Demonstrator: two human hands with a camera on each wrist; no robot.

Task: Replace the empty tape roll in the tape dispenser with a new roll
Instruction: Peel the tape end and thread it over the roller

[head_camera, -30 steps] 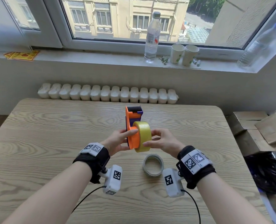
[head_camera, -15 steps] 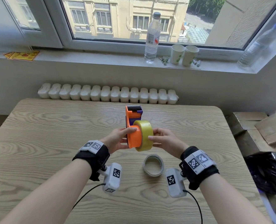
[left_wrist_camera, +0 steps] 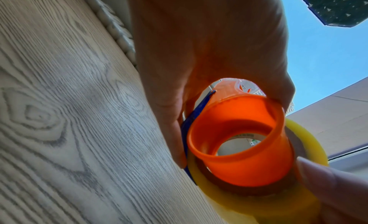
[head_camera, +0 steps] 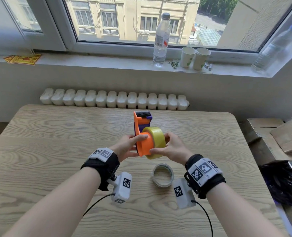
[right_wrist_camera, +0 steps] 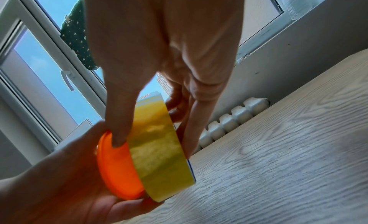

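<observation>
The orange and purple tape dispenser [head_camera: 141,127] is held upright above the wooden table [head_camera: 56,151]. My left hand [head_camera: 127,145] grips its orange hub side [left_wrist_camera: 239,141], thumb on top. A new yellow tape roll [head_camera: 154,141] sits partway over the orange hub [right_wrist_camera: 117,166]. My right hand [head_camera: 170,147] holds the yellow roll [right_wrist_camera: 159,148], thumb on its left edge and fingers behind its right face. The yellow roll [left_wrist_camera: 278,200] rings the hub in the left wrist view. The empty grey roll [head_camera: 162,175] lies flat on the table below my hands.
A radiator [head_camera: 114,100] runs along the table's far edge. On the windowsill stand a water bottle [head_camera: 161,41] and two paper cups [head_camera: 195,58]. Cardboard boxes [head_camera: 275,134] and a black bag [head_camera: 285,182] sit off the table's right side.
The yellow roll has slid further left onto the orange hub, pushed by my right hand. Both hands and the dispenser rose slightly.
</observation>
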